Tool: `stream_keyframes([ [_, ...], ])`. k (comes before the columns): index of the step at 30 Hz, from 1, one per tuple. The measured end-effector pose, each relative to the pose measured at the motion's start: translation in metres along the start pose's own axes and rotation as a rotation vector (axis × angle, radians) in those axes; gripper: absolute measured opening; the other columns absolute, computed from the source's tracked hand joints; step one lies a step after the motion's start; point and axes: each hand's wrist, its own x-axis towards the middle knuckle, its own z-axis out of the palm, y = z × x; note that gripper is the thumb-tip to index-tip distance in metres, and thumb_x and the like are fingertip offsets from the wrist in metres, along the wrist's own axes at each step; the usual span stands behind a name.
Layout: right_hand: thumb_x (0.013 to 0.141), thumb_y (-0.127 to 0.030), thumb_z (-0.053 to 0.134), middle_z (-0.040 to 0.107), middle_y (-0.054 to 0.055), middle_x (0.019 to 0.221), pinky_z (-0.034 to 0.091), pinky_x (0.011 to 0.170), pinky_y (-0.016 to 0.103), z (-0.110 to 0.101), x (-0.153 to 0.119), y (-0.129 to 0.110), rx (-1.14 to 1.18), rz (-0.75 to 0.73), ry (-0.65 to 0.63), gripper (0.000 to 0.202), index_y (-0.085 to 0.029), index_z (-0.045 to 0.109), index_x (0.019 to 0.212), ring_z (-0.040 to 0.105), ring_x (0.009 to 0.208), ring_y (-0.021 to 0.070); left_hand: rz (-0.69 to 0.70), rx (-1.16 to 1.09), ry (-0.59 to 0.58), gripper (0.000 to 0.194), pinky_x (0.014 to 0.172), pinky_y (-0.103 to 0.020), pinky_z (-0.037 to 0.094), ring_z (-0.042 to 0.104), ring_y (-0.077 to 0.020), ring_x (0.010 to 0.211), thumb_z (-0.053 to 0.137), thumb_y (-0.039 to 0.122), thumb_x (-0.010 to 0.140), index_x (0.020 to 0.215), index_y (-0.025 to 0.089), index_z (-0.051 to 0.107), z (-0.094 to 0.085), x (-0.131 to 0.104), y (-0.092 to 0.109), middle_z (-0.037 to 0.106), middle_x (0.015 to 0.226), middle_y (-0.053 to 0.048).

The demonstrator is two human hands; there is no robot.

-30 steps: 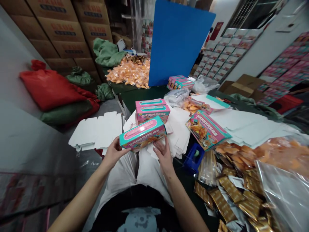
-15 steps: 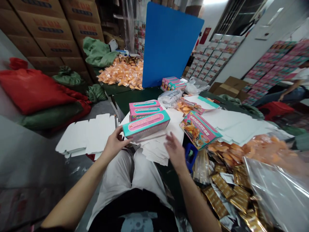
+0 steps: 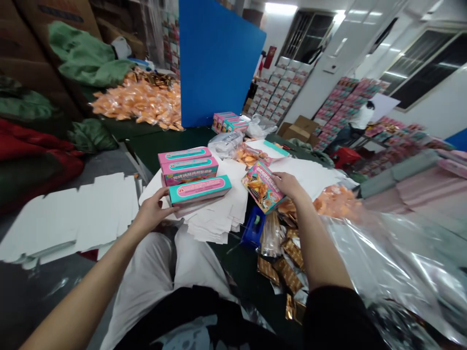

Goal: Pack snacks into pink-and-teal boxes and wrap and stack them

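Note:
My left hand (image 3: 155,212) has its thumb and fingers around the left end of a teal-and-pink printed carton (image 3: 200,190), which lies on its side. Just behind that carton are two pink cartons (image 3: 189,169) in a row. To the right, my right hand (image 3: 291,184) grips the upper right edge of another printed carton (image 3: 260,187) with a food picture on its face; part of my fingers is hidden behind it. Flat white card sheets (image 3: 215,224) lie stacked under and in front of the cartons.
A blue tape dispenser (image 3: 254,226) stands by wrapped sticks (image 3: 272,236) and gold sachets (image 3: 288,272). Orange packets (image 3: 142,102) are heaped at the back left beside a blue board (image 3: 219,63). Unfolded white cartons (image 3: 87,214) lie at left; a person (image 3: 361,119) is far right.
My view has swung to the right. My right hand has moved out to the right-hand carton and taken hold of it. The left hand's carton now sits closer against the pink ones.

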Motion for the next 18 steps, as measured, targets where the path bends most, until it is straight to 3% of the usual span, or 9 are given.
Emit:
stream_keyframes([
  [4,0.098,-0.038,0.041,0.064,0.016,0.132,0.045,0.100,0.037,-0.005,0.001,0.006,0.012,0.046,-0.068,0.046,-0.016,0.059,0.134,0.062,0.120,0.0297,0.010,0.014,0.010,0.058,0.053,-0.023,0.036,0.040,-0.0097,0.052,0.079,0.039,0.063,0.118,0.026,0.064,0.000,0.002,-0.003,0.070,0.106,-0.003],
  [11,0.087,-0.050,0.055,0.073,0.018,0.104,0.053,0.080,0.037,0.005,0.000,0.011,0.085,0.114,-0.056,0.063,-0.011,0.049,0.137,0.070,0.089,0.0283,0.005,-0.026,-0.014,0.057,0.055,-0.024,0.036,0.041,-0.0108,0.055,0.076,0.035,0.064,0.119,0.023,0.064,0.001,0.002,0.006,0.071,0.105,-0.003],
  [13,0.085,-0.051,0.056,0.072,0.018,0.107,0.053,0.083,0.042,0.000,-0.002,0.012,0.108,0.048,0.040,0.066,-0.012,0.049,0.138,0.070,0.092,0.0313,-0.006,-0.028,-0.017,0.056,0.057,-0.025,0.037,0.044,-0.0114,0.057,0.076,0.032,0.065,0.119,0.022,0.065,0.001,0.001,0.007,0.071,0.105,-0.003],
  [18,0.084,-0.060,0.055,0.056,0.018,0.139,0.046,0.101,0.055,-0.026,-0.006,0.004,0.284,-0.262,0.485,0.078,-0.017,0.040,0.147,0.058,0.121,0.0370,0.019,-0.066,0.006,0.057,0.068,-0.026,0.043,0.058,-0.0181,0.078,0.077,0.022,0.061,0.117,0.021,0.066,0.002,-0.002,0.007,0.071,0.106,-0.004],
])
